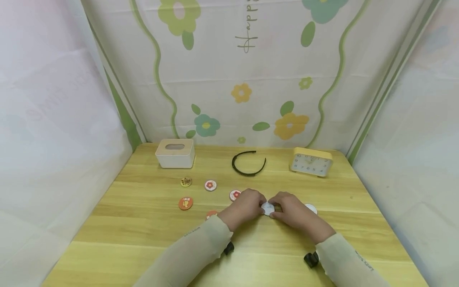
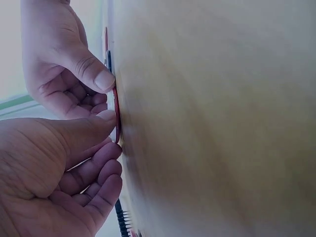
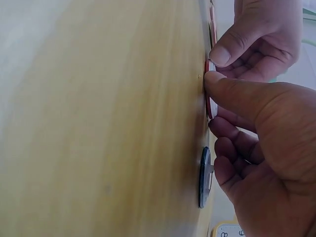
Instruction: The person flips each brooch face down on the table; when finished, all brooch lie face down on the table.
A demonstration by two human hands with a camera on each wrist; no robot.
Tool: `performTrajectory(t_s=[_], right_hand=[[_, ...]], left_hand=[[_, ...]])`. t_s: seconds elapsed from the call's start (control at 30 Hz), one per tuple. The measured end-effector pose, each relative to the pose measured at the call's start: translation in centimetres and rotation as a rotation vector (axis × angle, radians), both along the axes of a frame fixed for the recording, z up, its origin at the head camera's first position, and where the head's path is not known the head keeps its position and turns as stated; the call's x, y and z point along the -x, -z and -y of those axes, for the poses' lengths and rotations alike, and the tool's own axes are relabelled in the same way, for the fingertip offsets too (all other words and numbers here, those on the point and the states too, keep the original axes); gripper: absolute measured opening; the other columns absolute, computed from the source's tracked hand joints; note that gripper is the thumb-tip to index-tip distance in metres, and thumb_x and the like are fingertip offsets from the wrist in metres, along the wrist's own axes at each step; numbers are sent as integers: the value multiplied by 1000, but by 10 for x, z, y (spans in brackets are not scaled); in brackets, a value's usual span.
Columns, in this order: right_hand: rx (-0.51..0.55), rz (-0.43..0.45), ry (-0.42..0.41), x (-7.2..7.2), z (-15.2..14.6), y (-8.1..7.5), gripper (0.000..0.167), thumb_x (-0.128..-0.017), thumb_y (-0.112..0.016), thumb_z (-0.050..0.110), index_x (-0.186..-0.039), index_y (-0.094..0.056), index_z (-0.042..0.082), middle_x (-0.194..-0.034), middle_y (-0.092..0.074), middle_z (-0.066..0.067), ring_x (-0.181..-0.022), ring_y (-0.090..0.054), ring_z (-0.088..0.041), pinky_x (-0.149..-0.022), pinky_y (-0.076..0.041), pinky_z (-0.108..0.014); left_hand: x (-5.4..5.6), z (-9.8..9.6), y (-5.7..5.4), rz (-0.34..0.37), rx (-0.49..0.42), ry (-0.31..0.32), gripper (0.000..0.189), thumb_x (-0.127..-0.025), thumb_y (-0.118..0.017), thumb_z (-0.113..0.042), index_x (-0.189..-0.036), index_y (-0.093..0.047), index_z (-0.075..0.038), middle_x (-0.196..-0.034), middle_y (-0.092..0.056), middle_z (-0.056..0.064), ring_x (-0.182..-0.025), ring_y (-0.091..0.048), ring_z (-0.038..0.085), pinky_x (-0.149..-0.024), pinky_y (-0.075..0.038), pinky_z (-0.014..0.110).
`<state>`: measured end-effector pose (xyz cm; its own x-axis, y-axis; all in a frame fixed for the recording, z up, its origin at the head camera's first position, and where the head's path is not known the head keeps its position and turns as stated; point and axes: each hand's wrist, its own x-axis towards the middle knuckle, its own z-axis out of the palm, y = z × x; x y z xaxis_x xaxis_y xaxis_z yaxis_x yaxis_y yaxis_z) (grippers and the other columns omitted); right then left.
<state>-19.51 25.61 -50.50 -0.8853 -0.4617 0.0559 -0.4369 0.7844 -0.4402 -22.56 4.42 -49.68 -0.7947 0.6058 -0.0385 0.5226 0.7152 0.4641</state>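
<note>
A round badge (image 1: 267, 209) lies with its whitish face up between both hands, near the tabletop; the wrist views show its red edge. My left hand (image 1: 247, 205) pinches its left side with thumb and fingers. From the other side my right hand (image 1: 292, 211) grips it, thumb on the near rim (image 3: 209, 89). Just right of that hand is another white disc (image 1: 311, 208), seen in the right wrist view as a dark-rimmed disc (image 3: 204, 177) with a small clear piece on it. A red-flower badge (image 1: 234, 195) sits beside my left hand, partly covered by it.
On the wooden table (image 1: 272, 259) lie an orange badge (image 1: 185, 203), a partly hidden orange one (image 1: 212, 214), a yellow one (image 1: 186, 182) and a second flower badge (image 1: 210, 185). Behind stand a tissue box (image 1: 175, 155), a black headband (image 1: 247, 173) and a yellow clock (image 1: 311, 162).
</note>
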Motion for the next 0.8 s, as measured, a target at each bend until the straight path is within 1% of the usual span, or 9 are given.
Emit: performTrajectory(t_s=[0.03, 0.13, 0.27, 0.5, 0.57, 0.63, 0.67, 0.77, 0.8], right_hand=[[-4, 0, 0, 0, 0, 0, 31, -94, -87, 19, -122, -79, 9, -110, -73, 1, -103, -64, -15, -93, -57, -44], [-12, 5, 1, 0, 0, -1, 31, -94, -87, 20, -122, -79, 8, -109, -72, 1, -104, -64, -15, -94, -57, -44], [-29, 14, 16, -1, 2, -4, 34, -94, -88, 21, -124, -78, 7, -109, -72, 1, -106, -65, -17, -97, -57, -46], [-56, 13, 26, 0, 2, -7, 36, -94, -88, 22, -126, -78, 7, -114, -74, -1, -110, -68, -21, -101, -58, -49], [-51, 18, 32, 0, 1, -6, 37, -94, -88, 23, -126, -78, 7, -115, -74, -1, -111, -68, -22, -102, -58, -49], [-44, 18, 32, 1, 0, -5, 37, -94, -89, 23, -126, -78, 6, -115, -74, -2, -112, -69, -23, -102, -57, -50], [-41, 19, 32, 1, 0, -5, 38, -93, -89, 23, -126, -78, 6, -115, -74, -2, -112, -69, -23, -102, -58, -50], [-35, 24, 27, 1, 1, -3, 38, -93, -89, 23, -126, -78, 6, -116, -74, -2, -112, -69, -23, -102, -58, -50], [-34, 29, 28, 2, 2, -2, 38, -93, -89, 23, -126, -78, 6, -115, -74, -2, -112, -69, -23, -102, -58, -50]], left_hand=[[0, 1, -1, 1, -2, 1, 24, -95, -86, -19, -78, -70, -18, -69, -58, -8, -71, -50, 9, -66, -40, 23], [-1, 7, -5, -11, 9, -10, 4, -95, -84, -16, -97, -81, -15, -87, -75, -6, -87, -67, 10, -78, -53, 24], [7, 27, -15, -8, 13, -46, 40, -94, -82, -13, -133, -77, -12, -128, -79, 3, -123, -72, 22, -107, -57, 37], [31, 77, -28, 32, 27, -95, 52, -92, -84, -10, -143, -71, -8, -139, -74, 8, -131, -69, 28, -112, -55, 44], [34, 87, -27, 52, 24, -102, 45, -90, -84, -6, -134, -75, -6, -128, -77, 7, -121, -71, 25, -104, -58, 42], [36, 93, -24, 79, 7, -95, 27, -86, -83, -2, -112, -75, -4, -101, -73, 1, -96, -69, 19, -85, -56, 36], [37, 95, -22, 86, -5, -89, 19, -85, -82, 1, -99, -71, -4, -87, -64, -1, -84, -62, 16, -77, -51, 33], [40, 98, -15, 98, -20, -62, 35, -84, -83, 0, -79, -50, -10, -71, -34, -3, -68, -37, 14, -67, -33, 32], [41, 99, -13, 97, -25, -58, 38, -86, -85, -2, -77, -49, -12, -69, -33, -5, -67, -36, 13, -66, -33, 31]])
